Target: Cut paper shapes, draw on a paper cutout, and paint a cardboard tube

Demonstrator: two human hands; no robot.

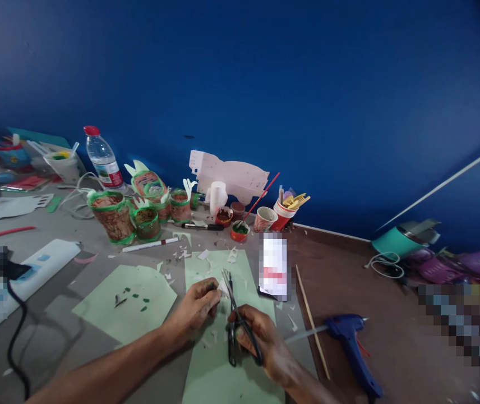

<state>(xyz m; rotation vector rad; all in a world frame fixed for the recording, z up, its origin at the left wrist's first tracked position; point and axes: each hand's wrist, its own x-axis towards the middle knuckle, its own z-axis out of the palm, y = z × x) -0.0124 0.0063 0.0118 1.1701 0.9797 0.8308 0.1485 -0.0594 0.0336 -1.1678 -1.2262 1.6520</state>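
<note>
My left hand (201, 303) pinches a small white piece of paper (223, 287) between thumb and fingers. In my right hand (261, 336) is a pair of black-handled scissors (236, 314), its blades pointing away from me and lying beside the paper piece. Whether the blades touch the paper I cannot tell. Both hands are above a pale green sheet (206, 376) strewn with paper scraps. A second pale green sheet (97, 303), with small dark green bits on it, lies to the left.
Behind the hands stand brown-and-green painted pots (111, 219), a marker (202, 226), paint cups (240, 230) and a paper cup (265, 219). A phone (273, 266) stands just beyond the right hand. A blue glue gun (349, 336) and a wooden stick (311, 320) lie right; a power strip (50, 264) lies left.
</note>
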